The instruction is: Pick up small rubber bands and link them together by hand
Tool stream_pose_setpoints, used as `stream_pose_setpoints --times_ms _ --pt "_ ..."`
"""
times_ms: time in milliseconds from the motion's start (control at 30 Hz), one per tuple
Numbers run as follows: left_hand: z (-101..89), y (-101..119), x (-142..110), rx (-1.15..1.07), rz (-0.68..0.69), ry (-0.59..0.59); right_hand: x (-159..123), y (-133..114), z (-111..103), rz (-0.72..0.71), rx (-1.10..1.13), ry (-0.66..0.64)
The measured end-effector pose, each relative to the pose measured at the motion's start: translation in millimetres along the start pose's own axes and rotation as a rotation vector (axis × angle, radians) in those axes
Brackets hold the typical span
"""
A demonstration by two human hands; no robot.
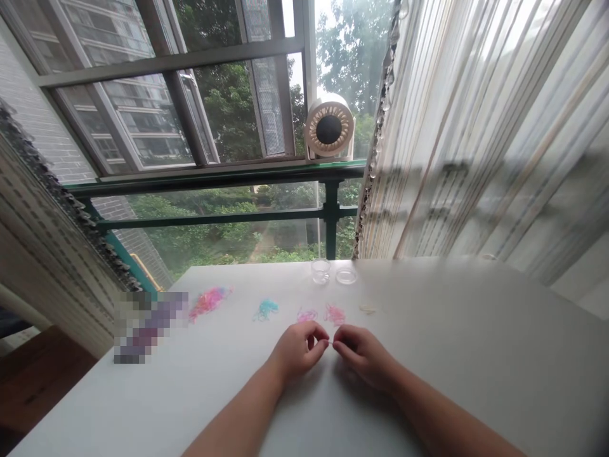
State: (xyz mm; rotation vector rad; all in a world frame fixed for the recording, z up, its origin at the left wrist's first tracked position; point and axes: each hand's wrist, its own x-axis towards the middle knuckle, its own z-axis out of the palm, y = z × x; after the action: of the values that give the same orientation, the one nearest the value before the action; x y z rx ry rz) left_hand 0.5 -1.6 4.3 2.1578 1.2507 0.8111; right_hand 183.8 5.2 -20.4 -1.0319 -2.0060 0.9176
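Note:
My left hand (301, 348) is closed in a pinch above the white table (214, 393). Facing it, my right hand (362, 355) also pinches, its fingertips almost meeting the left ones. Between them a tiny pale pink strand (330, 343) is stretched, which looks like a small rubber band; most of it is hidden by the fingers. Just beyond the hands lie a pile of purple-pink rubber bands (307, 315) and a pile of coral-pink rubber bands (335, 314). Cream bands (367, 309) are to the right, and turquoise bands (266, 309) to the left.
A larger mixed pink and orange pile (209, 302) sits far left, beside a blurred-out purple object (152, 327). Near the back edge stand a clear round container (320, 271) and its clear lid (346, 276). Behind the table are a fan (330, 129), a railing (214, 219) and curtains (466, 158).

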Motion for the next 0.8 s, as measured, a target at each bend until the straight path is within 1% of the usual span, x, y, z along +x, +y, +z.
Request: stream_pose_setpoints --times_ms 233,500,800 --pt "0.9 1.5 -4.1 0.011 0.015 -0.068 -0.4 -1.3 -1.0 -0.004 -0.012 -0.005" --pt "-2.3 1.7 -5.2 -0.012 0.008 -0.042 -0.3 -3.4 -2.1 -0.007 -0.016 -0.014" --pt "-4.5 3.4 -5.8 -0.028 0.006 -0.043 -1.5 -5.3 -3.3 -0.006 -0.018 -0.015"
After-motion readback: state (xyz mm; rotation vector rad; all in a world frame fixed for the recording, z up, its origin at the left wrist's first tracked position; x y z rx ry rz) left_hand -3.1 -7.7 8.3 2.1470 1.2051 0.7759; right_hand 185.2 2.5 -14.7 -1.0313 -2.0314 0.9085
